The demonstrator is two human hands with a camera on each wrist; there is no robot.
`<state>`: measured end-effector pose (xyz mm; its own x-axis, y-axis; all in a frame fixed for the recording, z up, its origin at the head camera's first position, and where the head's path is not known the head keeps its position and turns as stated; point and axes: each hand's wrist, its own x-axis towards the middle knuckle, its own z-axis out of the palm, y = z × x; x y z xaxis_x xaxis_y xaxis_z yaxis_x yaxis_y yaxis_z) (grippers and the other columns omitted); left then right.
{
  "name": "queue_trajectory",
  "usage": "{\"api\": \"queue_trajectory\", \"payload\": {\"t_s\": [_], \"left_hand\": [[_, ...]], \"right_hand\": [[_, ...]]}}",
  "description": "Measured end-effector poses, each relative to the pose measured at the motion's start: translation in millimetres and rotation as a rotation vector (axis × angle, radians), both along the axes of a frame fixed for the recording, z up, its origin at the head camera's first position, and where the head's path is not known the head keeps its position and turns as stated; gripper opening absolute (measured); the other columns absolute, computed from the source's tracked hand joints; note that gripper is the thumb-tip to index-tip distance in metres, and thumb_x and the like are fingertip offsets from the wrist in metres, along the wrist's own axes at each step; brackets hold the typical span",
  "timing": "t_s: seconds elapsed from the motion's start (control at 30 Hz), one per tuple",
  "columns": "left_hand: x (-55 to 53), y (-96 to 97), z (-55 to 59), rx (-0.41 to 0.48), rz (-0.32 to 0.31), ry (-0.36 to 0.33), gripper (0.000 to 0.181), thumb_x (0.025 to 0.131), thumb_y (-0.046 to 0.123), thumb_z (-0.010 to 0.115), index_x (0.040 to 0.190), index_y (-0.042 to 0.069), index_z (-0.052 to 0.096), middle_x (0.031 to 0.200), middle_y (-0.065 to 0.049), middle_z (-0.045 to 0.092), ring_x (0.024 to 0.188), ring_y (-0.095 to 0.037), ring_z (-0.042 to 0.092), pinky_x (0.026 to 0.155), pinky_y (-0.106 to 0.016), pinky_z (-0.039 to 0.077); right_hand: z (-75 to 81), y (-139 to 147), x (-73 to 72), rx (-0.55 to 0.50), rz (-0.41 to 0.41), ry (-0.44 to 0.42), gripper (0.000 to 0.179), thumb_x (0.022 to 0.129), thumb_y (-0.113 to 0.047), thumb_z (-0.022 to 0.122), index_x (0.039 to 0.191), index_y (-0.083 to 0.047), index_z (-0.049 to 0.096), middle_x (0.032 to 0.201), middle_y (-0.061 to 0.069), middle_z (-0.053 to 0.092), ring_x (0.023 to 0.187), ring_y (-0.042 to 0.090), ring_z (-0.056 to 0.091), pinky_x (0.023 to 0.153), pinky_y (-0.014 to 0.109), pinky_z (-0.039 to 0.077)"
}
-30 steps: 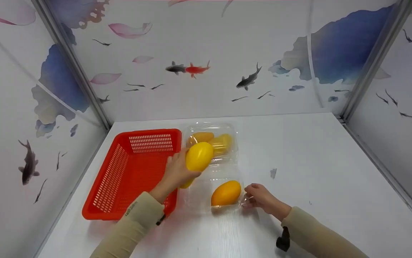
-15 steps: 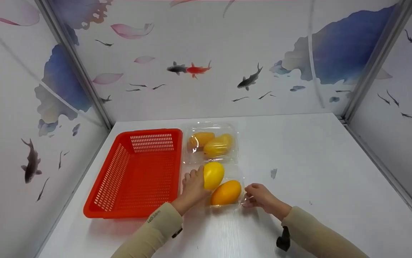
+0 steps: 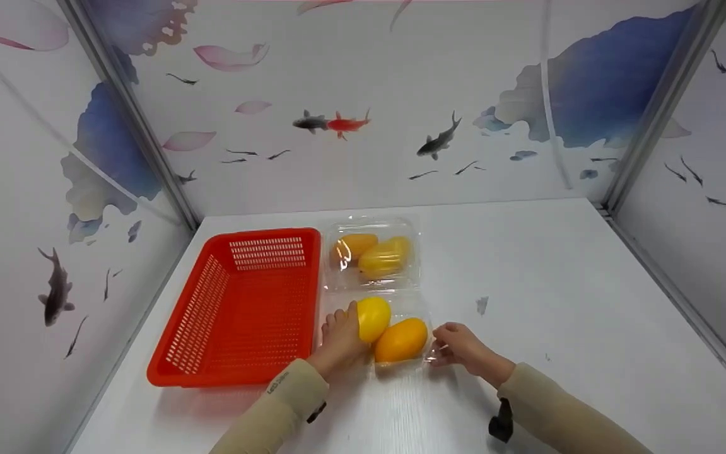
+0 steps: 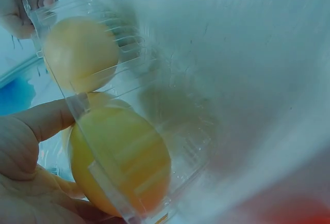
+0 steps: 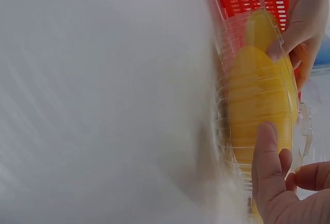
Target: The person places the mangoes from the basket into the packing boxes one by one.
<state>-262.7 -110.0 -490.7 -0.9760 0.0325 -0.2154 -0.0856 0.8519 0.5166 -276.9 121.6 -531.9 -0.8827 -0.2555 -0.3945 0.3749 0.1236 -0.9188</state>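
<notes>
My left hand grips a yellow mango low in the near clear plastic clamshell box. In the left wrist view, the thumb and fingers lie around that mango, seen through the box wall. Beside it in the box lies an orange-yellow mango, its upper end leaning right. My right hand pinches the box's right edge. The right wrist view has the thumb of the right hand against the clear wall, with index finger and thumb near the rim. The fingers' far sides are hidden.
A red perforated basket stands left of the boxes on the white table. Behind the near box, the other clear part or box has two mangoes under plastic. Printed walls enclose the back and sides.
My left hand has carried the yellow mango down and right from beside the basket into the near box, next to the orange-yellow mango. My right hand has stayed at the box edge.
</notes>
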Motion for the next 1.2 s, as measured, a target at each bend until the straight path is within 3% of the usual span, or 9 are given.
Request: {"api": "queue_trajectory", "payload": {"t_s": [0.3, 0.5, 0.73, 0.9, 0.97, 1.1, 1.2], "left_hand": [[-5.4, 9.5, -5.5, 0.012, 0.007, -0.012, 0.093, 0.067, 0.006, 0.075, 0.143, 0.010, 0.022, 0.120, -0.013, 0.037, 0.113, -0.030, 0.030, 0.108, -0.047, 0.020], [-5.6, 17.7, -6.3, -0.039, -0.021, -0.011, 0.088, 0.073, 0.013, 0.072, 0.145, 0.010, 0.021, 0.131, -0.016, 0.034, 0.116, -0.033, 0.029, 0.108, -0.049, 0.015], [-3.3, 19.8, -9.7, -0.045, -0.065, 0.048, 0.088, 0.074, 0.020, 0.073, 0.145, 0.009, 0.021, 0.143, -0.019, 0.027, 0.123, -0.036, 0.027, 0.108, -0.051, 0.015], [5.3, 14.9, -13.4, -0.013, -0.075, 0.121, 0.091, 0.074, 0.028, 0.075, 0.143, 0.003, 0.022, 0.146, -0.021, 0.021, 0.128, -0.039, 0.024, 0.108, -0.053, 0.018], [11.6, 11.4, -14.8, 0.026, -0.058, 0.108, 0.096, 0.073, 0.033, 0.075, 0.144, 0.001, 0.018, 0.147, -0.022, 0.017, 0.129, -0.039, 0.024, 0.107, -0.054, 0.021], [25.6, 2.4, -18.8, 0.130, -0.001, 0.004, 0.111, 0.069, 0.043, 0.076, 0.145, 0.000, 0.009, 0.151, -0.020, 0.008, 0.132, -0.042, 0.021, 0.105, -0.056, 0.022], [32.0, -3.6, -24.5, 0.170, 0.029, -0.050, 0.115, 0.067, 0.046, 0.076, 0.146, 0.000, 0.006, 0.151, -0.020, 0.009, 0.132, -0.043, 0.022, 0.105, -0.057, 0.021]], "right_hand": [[0.7, 7.5, -0.6, 0.039, -0.031, 0.001, 0.022, 0.093, -0.012, 0.042, 0.103, 0.008, 0.045, 0.076, 0.009, 0.052, 0.061, 0.017, 0.058, 0.062, 0.030, 0.055], [0.6, 15.7, -1.9, 0.054, -0.028, -0.002, 0.024, 0.094, -0.012, 0.041, 0.105, 0.009, 0.043, 0.077, 0.009, 0.051, 0.061, 0.016, 0.058, 0.062, 0.029, 0.055], [1.3, 23.6, -1.5, 0.087, -0.047, 0.004, 0.024, 0.094, -0.013, 0.042, 0.105, 0.008, 0.044, 0.080, 0.010, 0.051, 0.062, 0.017, 0.057, 0.063, 0.029, 0.055], [0.1, 29.8, -1.7, 0.076, -0.049, 0.008, 0.024, 0.094, -0.012, 0.041, 0.105, 0.009, 0.043, 0.079, 0.010, 0.049, 0.061, 0.017, 0.057, 0.063, 0.029, 0.055], [0.0, 31.1, -1.8, 0.080, -0.057, 0.001, 0.024, 0.094, -0.012, 0.041, 0.105, 0.009, 0.043, 0.079, 0.010, 0.049, 0.061, 0.017, 0.058, 0.062, 0.029, 0.055], [1.8, 32.5, -3.2, 0.111, -0.054, -0.016, 0.026, 0.094, -0.014, 0.041, 0.107, 0.009, 0.044, 0.080, 0.011, 0.050, 0.062, 0.018, 0.059, 0.063, 0.028, 0.055], [5.8, 36.0, -4.8, 0.149, -0.003, -0.020, 0.028, 0.094, -0.016, 0.042, 0.109, 0.008, 0.043, 0.081, 0.012, 0.053, 0.062, 0.018, 0.060, 0.063, 0.029, 0.055]]}}
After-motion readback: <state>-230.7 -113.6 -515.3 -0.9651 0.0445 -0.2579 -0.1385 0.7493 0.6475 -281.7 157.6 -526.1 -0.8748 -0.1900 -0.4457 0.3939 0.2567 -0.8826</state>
